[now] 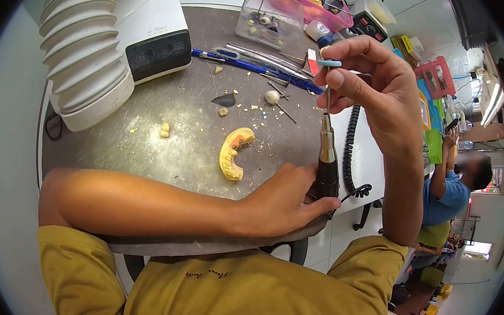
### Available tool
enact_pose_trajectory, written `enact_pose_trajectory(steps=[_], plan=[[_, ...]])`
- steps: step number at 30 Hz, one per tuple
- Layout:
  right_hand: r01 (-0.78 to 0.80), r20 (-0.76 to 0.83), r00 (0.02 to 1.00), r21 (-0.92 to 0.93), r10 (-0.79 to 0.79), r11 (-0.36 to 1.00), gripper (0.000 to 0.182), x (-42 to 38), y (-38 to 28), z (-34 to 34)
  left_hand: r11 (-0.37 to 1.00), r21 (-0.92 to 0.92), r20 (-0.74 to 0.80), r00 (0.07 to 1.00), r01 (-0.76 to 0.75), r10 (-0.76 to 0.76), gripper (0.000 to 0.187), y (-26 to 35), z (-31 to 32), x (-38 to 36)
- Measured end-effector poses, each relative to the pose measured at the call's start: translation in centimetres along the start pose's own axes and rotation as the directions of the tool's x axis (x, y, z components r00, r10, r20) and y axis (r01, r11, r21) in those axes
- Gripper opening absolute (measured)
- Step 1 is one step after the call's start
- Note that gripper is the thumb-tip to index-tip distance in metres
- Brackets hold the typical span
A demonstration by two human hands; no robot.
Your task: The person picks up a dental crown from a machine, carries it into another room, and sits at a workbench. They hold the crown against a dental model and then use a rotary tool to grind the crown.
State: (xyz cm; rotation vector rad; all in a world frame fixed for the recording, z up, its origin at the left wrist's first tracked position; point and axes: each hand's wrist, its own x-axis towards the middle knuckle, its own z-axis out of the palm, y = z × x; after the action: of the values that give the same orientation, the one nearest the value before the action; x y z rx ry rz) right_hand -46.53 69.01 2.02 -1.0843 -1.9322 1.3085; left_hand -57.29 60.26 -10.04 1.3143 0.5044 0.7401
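My left hand [281, 201] reaches across the table's near edge and is wrapped round the dark body of a dental handpiece [328, 163], which points upward. From its metal nose rises a thin shank [328, 98] topped by a light blue polishing wheel [330, 63]. Thumb and fingers of my right hand [368, 78] pinch around that wheel and the shank's upper end. Left of the handpiece lies a yellow dental model [226, 158], with an orange patch holding small dark metal parts. Farther left, a small piece of joined tooth crowns [165, 130] rests on the dusty tabletop.
A white ribbed hose [86, 49] hangs at left beside a white machine [155, 31]. Blue-handled tools [241, 64], a round-headed bur [272, 97] and a clear box [272, 18] are at the back. A coiled cord [350, 147] runs at right. Another person [451, 194] sits farther off.
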Motion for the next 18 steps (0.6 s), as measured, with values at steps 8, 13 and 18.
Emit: enact_pose_trajectory(steps=[8,13,18], plan=[[0.015,0.001,1.0,-0.076,-0.015,0.997,0.023,-0.07,-0.1,0.21,1.0,-0.004,0.003,1.0,0.003,-0.003,0.024,0.09,-0.03,0.05],[0.022,-0.005,1.0,-0.198,-0.023,0.98,0.026,-0.19,0.13,0.31,1.0,-0.027,-0.012,1.0,-0.004,0.004,0.024,0.04,0.02,0.15],[-0.045,0.082,0.994,-0.313,0.074,0.949,0.03,-0.3,0.17,-0.29,1.0,-0.019,-0.043,0.999,0.01,-0.011,0.024,-0.69,0.09,0.41]])
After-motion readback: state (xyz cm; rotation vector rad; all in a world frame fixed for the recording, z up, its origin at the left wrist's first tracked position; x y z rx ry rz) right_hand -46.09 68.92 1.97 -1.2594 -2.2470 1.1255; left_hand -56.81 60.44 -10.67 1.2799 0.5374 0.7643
